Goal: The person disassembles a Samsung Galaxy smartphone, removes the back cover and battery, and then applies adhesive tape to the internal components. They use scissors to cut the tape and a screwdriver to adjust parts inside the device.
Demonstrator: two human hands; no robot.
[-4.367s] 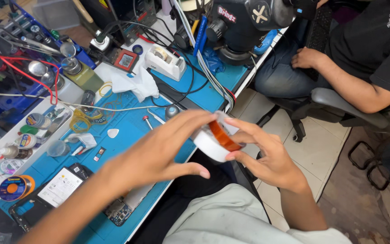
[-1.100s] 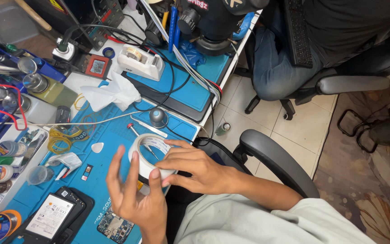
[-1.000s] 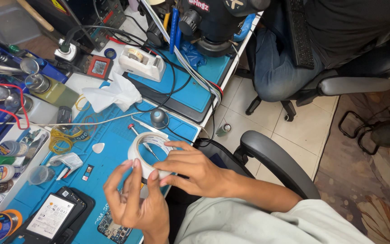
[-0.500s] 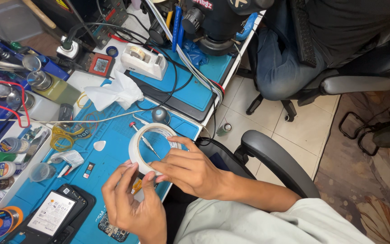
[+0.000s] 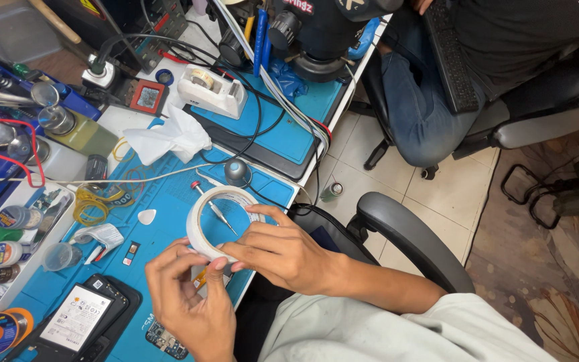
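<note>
My right hand [image 5: 283,251] grips the white tape roll [image 5: 221,220] by its near rim, fingers curled over it, above the blue mat [image 5: 169,194]; my left hand [image 5: 189,305], half closed, pinches at the roll's lower edge; a screwdriver [image 5: 212,206] lies under the ring; a phone [image 5: 78,322] sits to the left.

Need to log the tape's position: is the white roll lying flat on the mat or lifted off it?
Lifted: the white tape roll is tilted, held between the right hand and left hand above the blue mat.
</note>
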